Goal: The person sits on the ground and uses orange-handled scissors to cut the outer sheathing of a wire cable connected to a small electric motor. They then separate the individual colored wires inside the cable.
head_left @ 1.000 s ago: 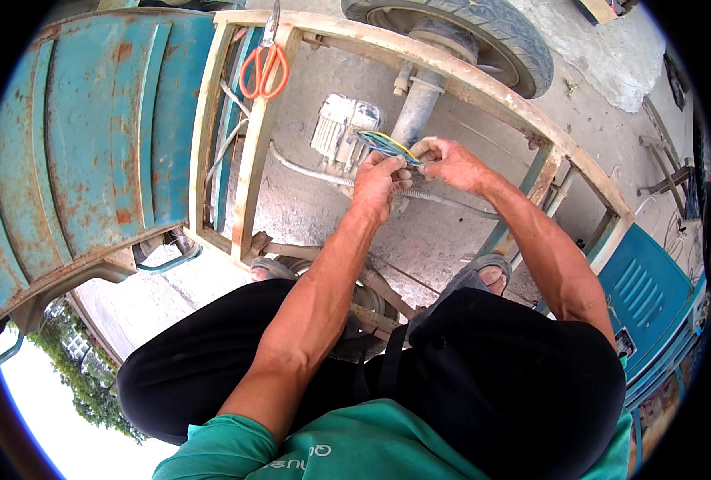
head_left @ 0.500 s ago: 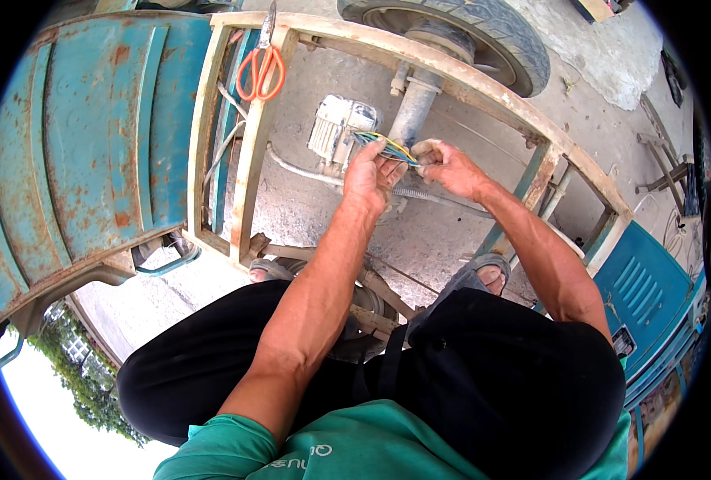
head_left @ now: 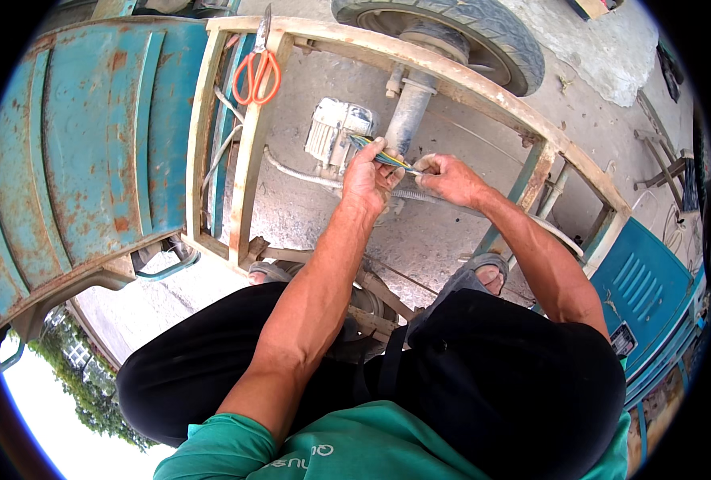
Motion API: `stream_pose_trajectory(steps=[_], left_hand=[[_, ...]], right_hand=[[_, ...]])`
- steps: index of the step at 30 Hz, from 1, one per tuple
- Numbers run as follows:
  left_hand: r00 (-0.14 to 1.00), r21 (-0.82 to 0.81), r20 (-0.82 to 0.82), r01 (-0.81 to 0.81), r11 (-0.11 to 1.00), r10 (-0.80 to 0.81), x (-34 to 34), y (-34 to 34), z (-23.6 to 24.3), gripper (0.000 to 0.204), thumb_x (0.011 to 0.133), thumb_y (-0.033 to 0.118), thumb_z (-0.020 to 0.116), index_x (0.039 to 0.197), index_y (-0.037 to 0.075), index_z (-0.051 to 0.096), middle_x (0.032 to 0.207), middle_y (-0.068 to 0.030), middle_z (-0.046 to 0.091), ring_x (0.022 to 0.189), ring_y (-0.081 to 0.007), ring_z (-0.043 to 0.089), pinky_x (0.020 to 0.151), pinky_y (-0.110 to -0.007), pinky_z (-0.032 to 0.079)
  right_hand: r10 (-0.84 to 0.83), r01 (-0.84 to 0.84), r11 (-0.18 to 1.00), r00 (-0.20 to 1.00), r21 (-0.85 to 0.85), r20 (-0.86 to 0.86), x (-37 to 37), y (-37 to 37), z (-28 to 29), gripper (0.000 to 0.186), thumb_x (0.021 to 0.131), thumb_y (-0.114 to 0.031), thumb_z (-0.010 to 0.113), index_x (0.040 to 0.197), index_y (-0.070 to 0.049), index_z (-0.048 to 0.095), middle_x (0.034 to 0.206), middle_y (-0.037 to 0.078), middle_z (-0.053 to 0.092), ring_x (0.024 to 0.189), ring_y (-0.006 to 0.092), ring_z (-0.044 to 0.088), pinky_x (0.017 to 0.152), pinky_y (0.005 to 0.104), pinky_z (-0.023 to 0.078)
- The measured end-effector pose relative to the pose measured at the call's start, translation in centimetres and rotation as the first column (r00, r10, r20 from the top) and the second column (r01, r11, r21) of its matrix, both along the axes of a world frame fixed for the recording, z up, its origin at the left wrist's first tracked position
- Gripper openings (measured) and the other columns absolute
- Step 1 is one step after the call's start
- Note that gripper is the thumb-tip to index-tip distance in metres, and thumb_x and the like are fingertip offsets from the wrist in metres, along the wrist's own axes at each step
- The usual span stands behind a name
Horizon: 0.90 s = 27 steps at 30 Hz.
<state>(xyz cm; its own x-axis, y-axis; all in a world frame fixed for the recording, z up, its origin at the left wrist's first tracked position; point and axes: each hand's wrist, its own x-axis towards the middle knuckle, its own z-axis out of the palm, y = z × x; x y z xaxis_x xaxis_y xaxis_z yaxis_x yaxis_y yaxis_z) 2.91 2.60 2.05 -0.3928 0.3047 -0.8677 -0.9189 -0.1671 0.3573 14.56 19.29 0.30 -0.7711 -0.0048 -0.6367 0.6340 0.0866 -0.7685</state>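
A thin bundle of blue, yellow and green wires (head_left: 391, 160) runs out from beside a dusty, ribbed motor (head_left: 339, 132). My left hand (head_left: 369, 178) is closed on the bundle close to the motor, thumb on top. At the wires' far ends my right hand (head_left: 449, 181) pinches the tips between thumb and fingers. Exactly how many strands each hand grips is too small to make out. Scissors with orange handles (head_left: 256, 77) rest on the frame bar to the left, blades pointing away from me.
A worn metal frame (head_left: 483, 84) surrounds the work, with an axle tube (head_left: 410, 112) and wheel (head_left: 483, 36) beyond. Rusty teal panels (head_left: 91, 136) stand at left, a vented teal panel (head_left: 642, 284) at right. A corrugated conduit (head_left: 299, 178) crosses below the motor.
The wires now lie closer together and straighter between my hands; before, the yellow one bowed upward. My right hand has shifted slightly downward, its fingers still pinching the ends.
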Motion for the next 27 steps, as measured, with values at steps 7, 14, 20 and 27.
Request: stream_pose_trajectory(steps=[7,14,20,27], left_hand=[[0.997,0.095,0.058,-0.048,0.994,0.042,-0.1,0.0,-0.6,0.023,0.102,0.034,0.058,0.089,0.015,0.056,0.075,-0.0007,0.059,0.072,-0.0203,0.060,0.064,-0.040,0.049],[0.999,0.076,0.033,-0.041,0.996,0.038,-0.1,0.1,-0.2,0.021,0.103,0.031,0.058,0.092,0.014,0.058,0.078,-0.0022,0.062,0.072,-0.0197,0.059,0.064,-0.038,0.049],[1.000,0.007,-0.029,0.003,1.000,-0.003,0.1,0.2,0.0,0.016,0.102,0.028,0.060,0.103,0.012,0.062,0.092,-0.0057,0.069,0.085,-0.0224,0.068,0.072,-0.040,0.056],[0.998,0.022,-0.067,0.008,1.000,-0.006,0.4,-0.3,0.0,0.018,0.102,0.029,0.060,0.107,0.012,0.061,0.101,-0.0077,0.071,0.096,-0.0248,0.071,0.079,-0.042,0.058]], right_hand=[[0.001,0.007,0.996,0.996,-0.085,0.088,-0.6,0.1,1.0,0.036,0.095,-0.028,0.066,0.116,0.001,0.070,0.091,0.006,0.070,0.078,0.0143,0.063,0.073,0.0332,0.052],[0.068,-0.070,0.997,0.997,0.041,0.042,-0.2,0.0,0.0,0.040,0.094,-0.035,0.066,0.111,0.000,0.073,0.092,0.014,0.072,0.084,0.0242,0.067,0.079,0.0400,0.052],[0.051,-0.055,0.996,0.997,0.072,0.066,0.0,-0.1,0.4,0.042,0.093,-0.036,0.066,0.114,0.000,0.072,0.096,0.016,0.073,0.090,0.0267,0.068,0.084,0.0404,0.052],[0.042,-0.049,0.992,0.997,0.115,0.066,0.0,-0.1,1.2,0.043,0.090,-0.035,0.068,0.115,0.000,0.072,0.099,0.015,0.074,0.093,0.0263,0.069,0.086,0.0395,0.052]])
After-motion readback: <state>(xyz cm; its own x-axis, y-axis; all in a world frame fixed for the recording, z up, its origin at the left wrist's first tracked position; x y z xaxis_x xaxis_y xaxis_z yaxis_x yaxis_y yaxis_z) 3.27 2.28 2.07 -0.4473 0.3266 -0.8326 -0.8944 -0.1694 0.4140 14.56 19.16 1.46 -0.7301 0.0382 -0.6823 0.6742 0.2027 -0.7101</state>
